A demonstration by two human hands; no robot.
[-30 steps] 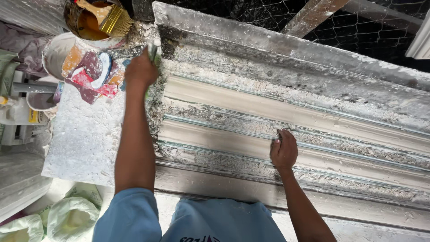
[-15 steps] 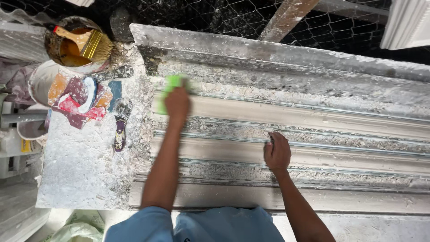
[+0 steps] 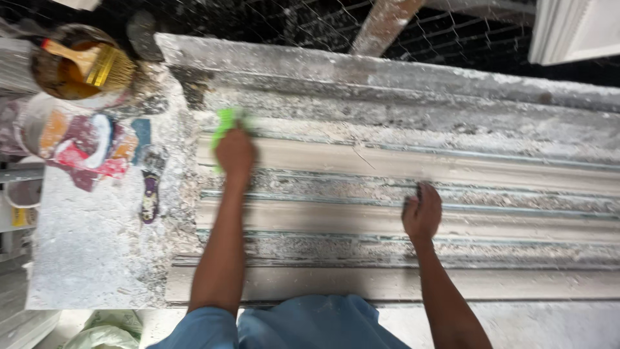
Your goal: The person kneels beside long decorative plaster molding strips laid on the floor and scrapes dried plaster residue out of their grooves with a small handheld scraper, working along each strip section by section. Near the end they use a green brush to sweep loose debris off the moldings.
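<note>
Left hand (image 3: 235, 152), frame centre-left, fingers closed around green pad (image 3: 225, 123), pressed on ribbed mould (image 3: 400, 168). Right hand (image 3: 422, 212), centre-right, fingers curled, resting on mould. Brush (image 3: 97, 64) in can (image 3: 61, 76), upper left.

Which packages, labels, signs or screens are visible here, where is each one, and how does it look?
Printed wrapper: crumpled, red, orange, white and blue, lying over the pale bucket at the left, below the tin with the brush.
Yellow label: small patch on a container at the far left edge, partly hidden.
No signs or screens show.
</note>
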